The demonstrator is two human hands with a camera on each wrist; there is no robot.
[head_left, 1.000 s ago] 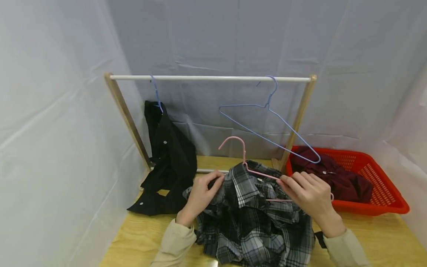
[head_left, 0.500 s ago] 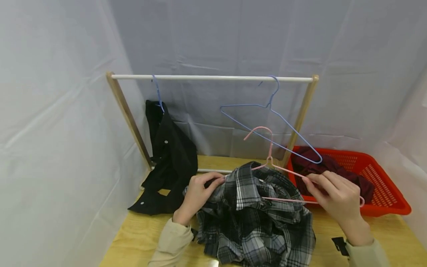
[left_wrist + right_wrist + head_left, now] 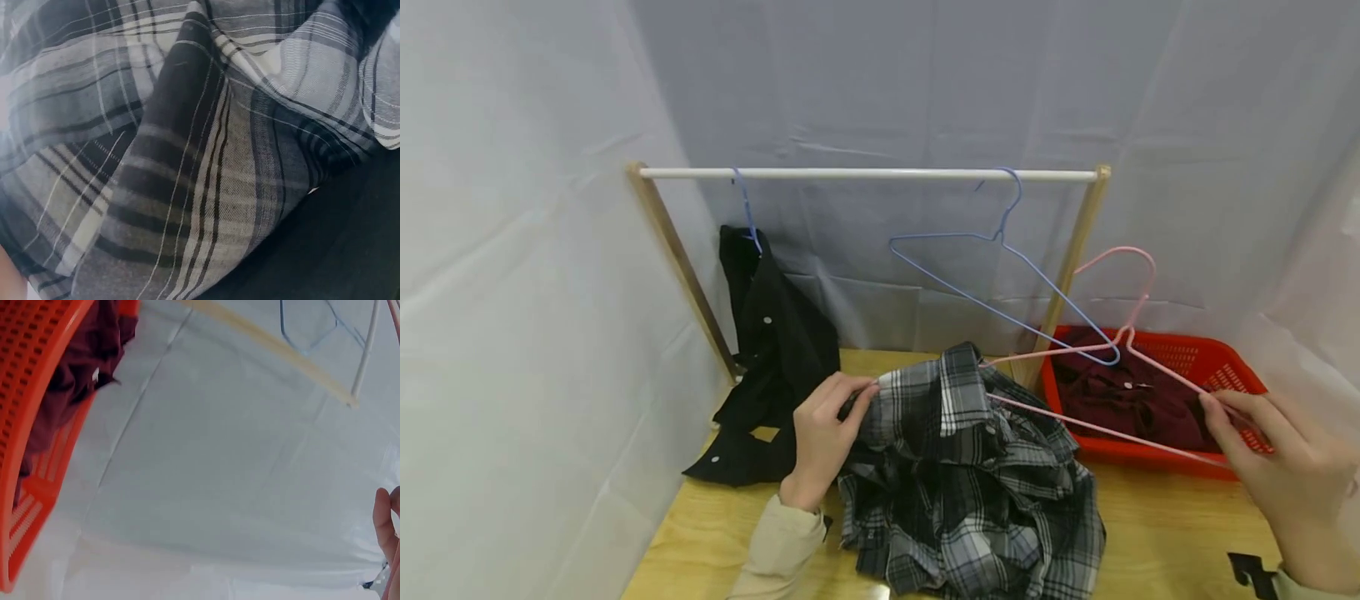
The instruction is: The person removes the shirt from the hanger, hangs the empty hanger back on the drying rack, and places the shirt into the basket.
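My right hand [image 3: 1292, 467] pinches the right side of a pink hanger [image 3: 1138, 360], well to the right of a black-and-white plaid shirt [image 3: 970, 492]. The hanger's left part runs into the shirt's collar, and its end is hidden by the cloth. With thumb and fingers, my left hand [image 3: 827, 429] grips the shirt's left shoulder. The rest of the shirt lies bunched on the table. In the left wrist view the plaid cloth [image 3: 206, 175] fills most of the picture. Fingers of the right hand [image 3: 386, 525] show at the right wrist view's edge.
Behind the shirt stands a rack with a white rail [image 3: 865, 175] and wooden posts. A black shirt [image 3: 782, 358] hangs on a blue hanger at its left. Another blue hanger [image 3: 1000, 237] hangs bare at its right. A red basket [image 3: 1217, 350] holds a maroon garment [image 3: 1120, 404].
My right hand has moved right with the pink hanger, drawing most of it out from the shirt's collar. My left hand has shifted slightly left, still gripping the shoulder.
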